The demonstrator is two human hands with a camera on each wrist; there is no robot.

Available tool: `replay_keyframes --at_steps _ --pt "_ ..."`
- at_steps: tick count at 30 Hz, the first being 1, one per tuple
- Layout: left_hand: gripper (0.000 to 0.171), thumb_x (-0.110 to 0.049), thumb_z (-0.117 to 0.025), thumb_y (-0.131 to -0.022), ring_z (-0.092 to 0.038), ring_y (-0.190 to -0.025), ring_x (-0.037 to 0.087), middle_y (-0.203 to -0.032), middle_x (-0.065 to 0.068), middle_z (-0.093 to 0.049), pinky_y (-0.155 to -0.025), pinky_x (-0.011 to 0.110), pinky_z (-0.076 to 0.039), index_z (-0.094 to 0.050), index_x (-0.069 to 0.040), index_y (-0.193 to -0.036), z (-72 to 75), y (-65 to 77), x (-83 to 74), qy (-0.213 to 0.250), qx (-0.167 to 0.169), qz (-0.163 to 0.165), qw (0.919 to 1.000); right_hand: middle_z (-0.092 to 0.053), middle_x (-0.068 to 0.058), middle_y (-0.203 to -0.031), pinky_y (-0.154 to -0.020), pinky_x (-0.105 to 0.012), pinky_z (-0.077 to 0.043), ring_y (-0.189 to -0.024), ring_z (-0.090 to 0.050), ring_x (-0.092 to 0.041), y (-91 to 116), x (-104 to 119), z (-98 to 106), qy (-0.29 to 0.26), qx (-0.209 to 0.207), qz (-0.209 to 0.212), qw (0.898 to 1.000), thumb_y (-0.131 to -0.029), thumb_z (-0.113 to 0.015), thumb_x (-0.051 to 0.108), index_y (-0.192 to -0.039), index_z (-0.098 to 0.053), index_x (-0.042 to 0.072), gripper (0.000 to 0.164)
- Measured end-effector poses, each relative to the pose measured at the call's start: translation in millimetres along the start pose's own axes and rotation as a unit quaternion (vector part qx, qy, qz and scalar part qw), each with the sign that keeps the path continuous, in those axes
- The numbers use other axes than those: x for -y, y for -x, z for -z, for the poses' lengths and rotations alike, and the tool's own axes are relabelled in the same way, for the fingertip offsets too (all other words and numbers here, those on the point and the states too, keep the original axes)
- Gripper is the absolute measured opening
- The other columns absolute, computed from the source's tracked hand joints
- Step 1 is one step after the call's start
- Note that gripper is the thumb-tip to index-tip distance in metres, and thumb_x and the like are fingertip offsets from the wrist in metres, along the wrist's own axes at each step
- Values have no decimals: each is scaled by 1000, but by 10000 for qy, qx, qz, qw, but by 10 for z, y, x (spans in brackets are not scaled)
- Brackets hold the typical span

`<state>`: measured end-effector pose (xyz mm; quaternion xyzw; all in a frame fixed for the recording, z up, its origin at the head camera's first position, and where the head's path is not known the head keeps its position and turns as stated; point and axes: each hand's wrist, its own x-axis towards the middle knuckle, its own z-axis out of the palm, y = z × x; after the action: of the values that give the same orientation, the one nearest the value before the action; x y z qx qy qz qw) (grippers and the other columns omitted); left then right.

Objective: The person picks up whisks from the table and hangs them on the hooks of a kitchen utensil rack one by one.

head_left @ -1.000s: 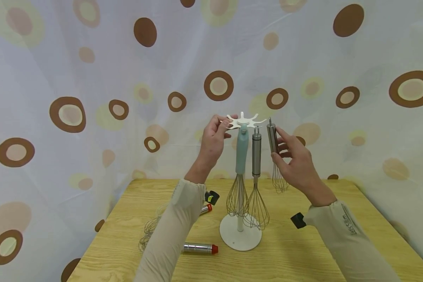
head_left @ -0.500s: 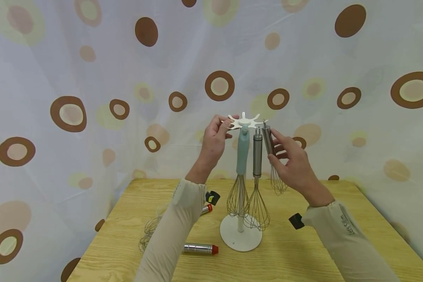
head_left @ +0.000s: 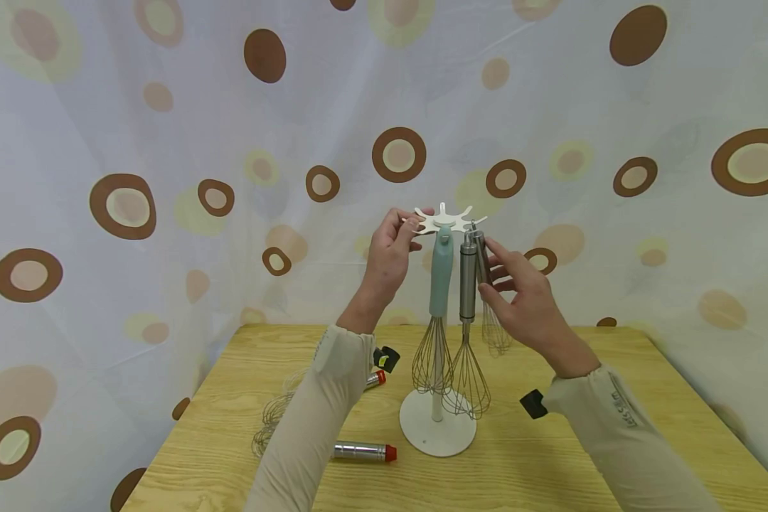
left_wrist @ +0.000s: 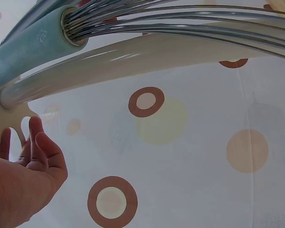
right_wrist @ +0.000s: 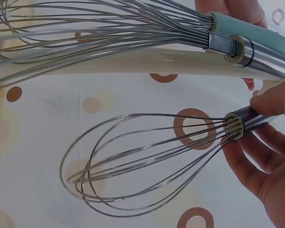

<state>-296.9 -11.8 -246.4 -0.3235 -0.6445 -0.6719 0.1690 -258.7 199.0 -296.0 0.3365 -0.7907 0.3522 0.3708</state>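
The small whisk (head_left: 481, 256) is up beside the hooked top (head_left: 444, 220) of the white stand (head_left: 438, 435), just behind and to the right of the steel whisk (head_left: 467, 284); whether its end loop sits on a hook or only near one, I cannot tell. The right hand (head_left: 523, 288) holds it by its short metal handle, thumb on one side and fingers on the other, while the left hand (head_left: 389, 252) pinches the far side of the top. The whisk looks light, and most of its length is thin, springy wire that would bend under a squeeze and could snag on the wires of its neighbours. The handle is the part to hold: stiff, round and smooth, so probably a little slippery and apt to roll between the fingers. A grip low on it, near where the wires enter, keeps the end loop free. The blue-green whisk (head_left: 441, 277) beside the steel one seems to offer a thicker, less slick handle. The stand itself looks tall and narrow on its round base, likely to tip or turn if pushed, so steadying its top makes sense.
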Motion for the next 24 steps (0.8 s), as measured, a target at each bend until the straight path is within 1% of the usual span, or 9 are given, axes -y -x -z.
replay_keyframes --at_steps 2,7,9,12,15,18,21,22,24 --pt "19 -15 -38 -103 -57 -105 21 -128 13 -58 -80 27 -44 -50 -1 -100 1 3 -5 -7 3 -1 10000 -56 -17 -108 -73 -21 -51 -85 -62 -24 4 -9 -13 -4 19 -14 10000 -80 -67 -12 -145 -37 7 74" --pt "19 -15 -38 -103 -58 -104 21 -128 14 -57 -79 27 -44 -49 -1 -100 -1 9 -14 30 30 0 10000 -56 -19 -109 -71 -39 -53 -84 -63 -24 -3 -2 -29 -109 92 8 9999 -79 -67 -13 -146 -35 6 76" --pt "19 -16 -38 -103 -58 -104 22 -129 13 -57 -79 28 -44 -49 -1 -100 -2 12 -16 18 63 3 10000 -56 -19 -108 -71 -42 -53 -84 -63 -25 -2 4 -30 -131 91 9 9999 -80 -67 -13 -146 -35 5 76" --pt "20 -17 -38 -104 -58 -104 23 -128 13 -57 -80 32 -44 -49 0 -102 -5 16 -16 -77 137 19 9999 -57 -20 -108 -71 -41 -53 -84 -63 -25 12 2 -26 -135 33 -1 9999 -80 -66 -14 -145 -35 4 74" --pt "24 -18 -38 -104 -58 -105 23 -124 14 -58 -82 35 -45 -51 2 -107 -1 20 -9 -292 233 85 9993 -58 -19 -107 -71 -37 -53 -84 -63 -25 36 -12 -23 -141 0 3 9999 -80 -65 -14 -145 -36 4 73" --pt "29 -21 -38 -104 -57 -106 22 -119 17 -59 -85 38 -45 -53 3 -114 17 27 1 -508 307 167 9981 -58 -18 -107 -73 -28 -52 -86 -63 -25 67 -29 -22 -168 5 24 9999 -81 -65 -13 -144 -37 4 72" --pt "32 -22 -39 -103 -57 -107 22 -116 17 -60 -87 41 -46 -54 2 -118 53 47 -5 -677 377 218 9968 -59 -17 -106 -76 -18 -49 -88 -62 -26 105 -48 -20 -165 -12 66 9998 -81 -64 -14 -143 -39 2 69" --pt "33 -23 -40 -103 -56 -107 22 -115 16 -61 -87 41 -46 -55 1 -120 68 55 -8 -726 403 226 9963 -59 -17 -106 -77 -16 -48 -89 -62 -26 115 -54 -18 -157 -33 78 9998 -81 -64 -14 -142 -40 1 67" --pt "32 -22 -42 -103 -56 -107 24 -114 16 -61 -87 39 -46 -56 0 -121 99 73 -19 -807 471 221 9954 -59 -16 -107 -79 -15 -47 -91 -62 -26 130 -66 -13 -119 -109 63 9998 -82 -63 -14 -140 -42 1 63"
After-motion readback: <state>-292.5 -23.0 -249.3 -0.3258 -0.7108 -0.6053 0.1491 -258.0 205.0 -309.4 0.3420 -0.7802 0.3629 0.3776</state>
